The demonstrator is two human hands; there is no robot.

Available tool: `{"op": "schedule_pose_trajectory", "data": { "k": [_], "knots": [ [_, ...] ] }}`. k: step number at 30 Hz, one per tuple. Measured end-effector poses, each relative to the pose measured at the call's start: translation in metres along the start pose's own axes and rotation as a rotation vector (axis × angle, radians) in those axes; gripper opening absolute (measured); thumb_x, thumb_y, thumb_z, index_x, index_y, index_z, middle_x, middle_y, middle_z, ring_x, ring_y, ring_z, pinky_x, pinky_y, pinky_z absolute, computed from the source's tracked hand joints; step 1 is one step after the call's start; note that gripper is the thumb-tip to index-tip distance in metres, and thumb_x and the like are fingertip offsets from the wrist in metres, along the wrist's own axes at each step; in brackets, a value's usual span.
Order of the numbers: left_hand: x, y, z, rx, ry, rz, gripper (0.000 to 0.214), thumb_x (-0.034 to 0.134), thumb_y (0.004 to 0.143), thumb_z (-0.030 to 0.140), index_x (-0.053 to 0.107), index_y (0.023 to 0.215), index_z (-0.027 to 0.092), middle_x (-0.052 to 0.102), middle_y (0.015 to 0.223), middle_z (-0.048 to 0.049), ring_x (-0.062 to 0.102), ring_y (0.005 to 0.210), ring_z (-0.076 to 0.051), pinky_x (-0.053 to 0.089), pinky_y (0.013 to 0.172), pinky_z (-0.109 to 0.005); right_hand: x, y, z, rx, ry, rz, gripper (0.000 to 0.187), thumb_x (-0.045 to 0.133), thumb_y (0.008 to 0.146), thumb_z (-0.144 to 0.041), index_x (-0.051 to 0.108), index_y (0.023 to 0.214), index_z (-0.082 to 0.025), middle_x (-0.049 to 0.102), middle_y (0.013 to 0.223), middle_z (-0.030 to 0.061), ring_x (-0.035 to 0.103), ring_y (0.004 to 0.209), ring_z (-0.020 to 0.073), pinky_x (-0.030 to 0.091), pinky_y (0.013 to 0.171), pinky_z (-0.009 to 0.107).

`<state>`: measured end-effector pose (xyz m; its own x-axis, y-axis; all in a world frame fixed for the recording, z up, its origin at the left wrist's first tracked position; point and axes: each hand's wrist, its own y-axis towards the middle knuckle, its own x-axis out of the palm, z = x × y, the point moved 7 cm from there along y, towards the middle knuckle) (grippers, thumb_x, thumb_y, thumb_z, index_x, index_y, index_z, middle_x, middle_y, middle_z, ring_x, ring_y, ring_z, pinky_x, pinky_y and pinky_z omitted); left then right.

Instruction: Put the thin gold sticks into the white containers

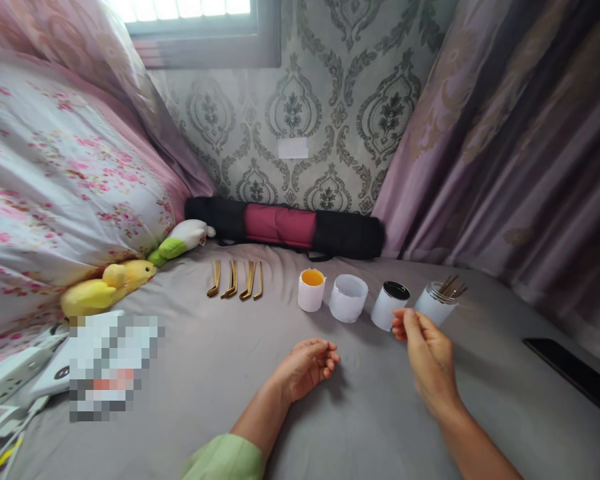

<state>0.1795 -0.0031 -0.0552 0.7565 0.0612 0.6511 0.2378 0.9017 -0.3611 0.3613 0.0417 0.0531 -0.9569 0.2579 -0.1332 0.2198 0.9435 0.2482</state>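
Note:
My left hand [311, 368] is raised over the grey sheet, fingers loosely curled in and nothing visible in them. Farther right, my right hand [431, 363] has its thumb pressed to its curled fingers; whatever they may hold is hidden. Its fingertips overlap the front of a white-wrapped cup with a black inside [386, 312]; I cannot tell if they touch. Beside that cup stands a white-wrapped glass jar [433, 308] with several thin brown sticks [453, 288]. To its left are a translucent white cup [348, 305] and a white cup with an orange inside [311, 297].
Small groups of bent gold-brown sticks [234, 280] lie left of the cups. A black and red long bag [280, 227] rests along the wall. Plush toys [97, 290], a power strip [17, 373] and a blurred packet [115, 373] are left; a black phone [575, 373] lies right.

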Motion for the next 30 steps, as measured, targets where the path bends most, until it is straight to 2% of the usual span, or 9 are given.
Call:
{"op": "schedule_pose_trajectory", "data": {
  "k": [6,11,16,24,30],
  "knots": [
    [0.0,-0.001,0.001,0.01,0.006,-0.008,0.014,0.058,0.07,0.021,0.054,0.078,0.01,0.059,0.068,-0.0049,0.052,0.053,-0.007,0.036,0.048,-0.017,0.04,-0.013,0.04,0.106,-0.048,-0.205,0.039,0.042,0.077,-0.05,0.058,0.081,-0.015,0.058,0.068,0.0045,0.053,0.059,0.0131,0.043,0.056,0.024],
    [0.0,-0.001,0.004,0.045,-0.002,-0.024,0.019,0.06,0.069,0.024,0.055,0.081,0.01,0.059,0.069,-0.0056,0.053,0.054,-0.007,0.037,0.048,-0.017,0.058,-0.021,0.068,0.157,-0.091,-0.3,0.041,0.04,0.076,-0.052,0.057,0.074,-0.015,0.056,0.062,0.0034,0.052,0.054,0.0129,0.041,0.051,0.023],
    [0.001,-0.003,0.006,0.052,-0.019,-0.027,0.021,0.061,0.07,0.025,0.056,0.084,0.01,0.059,0.07,-0.0059,0.053,0.055,-0.007,0.038,0.049,-0.016,0.062,-0.024,0.083,0.148,-0.136,-0.339,0.042,0.039,0.077,-0.053,0.056,0.074,-0.015,0.054,0.059,0.0022,0.049,0.049,0.0119,0.037,0.044,0.021],
    [-0.001,-0.001,0.008,0.047,-0.081,-0.016,0.017,0.059,0.071,0.021,0.056,0.084,0.01,0.059,0.072,-0.0054,0.053,0.057,-0.007,0.039,0.051,-0.017,0.061,-0.024,0.084,0.046,-0.243,-0.329,0.041,0.036,0.079,-0.051,0.056,0.071,-0.016,0.054,0.057,0.0024,0.048,0.048,0.0118,0.035,0.045,0.021],
    [-0.007,0.003,0.005,0.019,-0.118,0.081,0.01,0.053,0.073,0.015,0.056,0.081,0.009,0.058,0.068,-0.0042,0.052,0.054,-0.006,0.04,0.05,-0.016,0.06,-0.024,0.083,0.032,-0.249,-0.334,0.044,0.035,0.078,-0.053,0.056,0.072,-0.015,0.057,0.057,0.0038,0.048,0.047,0.0125,0.035,0.045,0.021]
  ]
}}
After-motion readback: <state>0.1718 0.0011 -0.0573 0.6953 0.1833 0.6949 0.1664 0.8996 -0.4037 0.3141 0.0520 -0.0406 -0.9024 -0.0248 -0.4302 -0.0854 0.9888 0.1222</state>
